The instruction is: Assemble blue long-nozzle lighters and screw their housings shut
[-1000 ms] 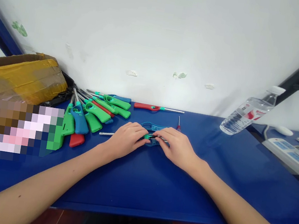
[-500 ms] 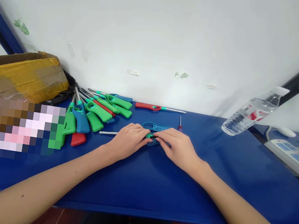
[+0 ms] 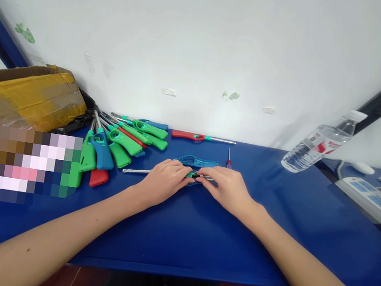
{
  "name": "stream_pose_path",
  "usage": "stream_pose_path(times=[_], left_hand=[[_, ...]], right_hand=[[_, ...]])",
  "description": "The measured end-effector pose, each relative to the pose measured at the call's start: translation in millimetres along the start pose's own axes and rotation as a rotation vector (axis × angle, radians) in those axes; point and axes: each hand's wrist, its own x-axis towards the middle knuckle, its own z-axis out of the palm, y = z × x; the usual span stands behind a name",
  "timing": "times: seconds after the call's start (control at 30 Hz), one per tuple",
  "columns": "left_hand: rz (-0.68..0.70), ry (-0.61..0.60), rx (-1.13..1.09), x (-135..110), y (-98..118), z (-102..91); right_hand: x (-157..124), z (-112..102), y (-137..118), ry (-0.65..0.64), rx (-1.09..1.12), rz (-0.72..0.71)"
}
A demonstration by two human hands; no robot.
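My left hand is closed around a long-nosed gas lighter, whose metal tube sticks out to the left. My right hand pinches the lighter's inner parts, a small black piece beside a green one, near my left fingertips. Most of the part under my fingers is hidden, with a little blue plastic showing below. Just behind my hands lies a loose blue handle half, its hollow side up. A small screwdriver with a dark red handle lies behind my right hand.
A pile of green, blue and red lighters lies to the left, beside a taped cardboard box. One red lighter rests along the wall. At the right stand a water bottle and a white power strip.
The metal tube has shifted slightly left and down, and less blue plastic shows under my fingers. Both hands stay close together in nearly the same place.
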Motion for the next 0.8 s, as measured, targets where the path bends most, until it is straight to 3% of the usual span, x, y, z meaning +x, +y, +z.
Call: stream_pose_path(times=[0.6,0.8], left_hand=[[0.162,0.034,0.121,-2.1,-3.3,1.4],[0.159,0.061,0.166,-3.0,-2.6,3.5]], right_hand=[[-1.0,4.1,2.2,0.023,0.092,0.015],[-0.2,3.3,0.8,0.009,0.093,0.022]])
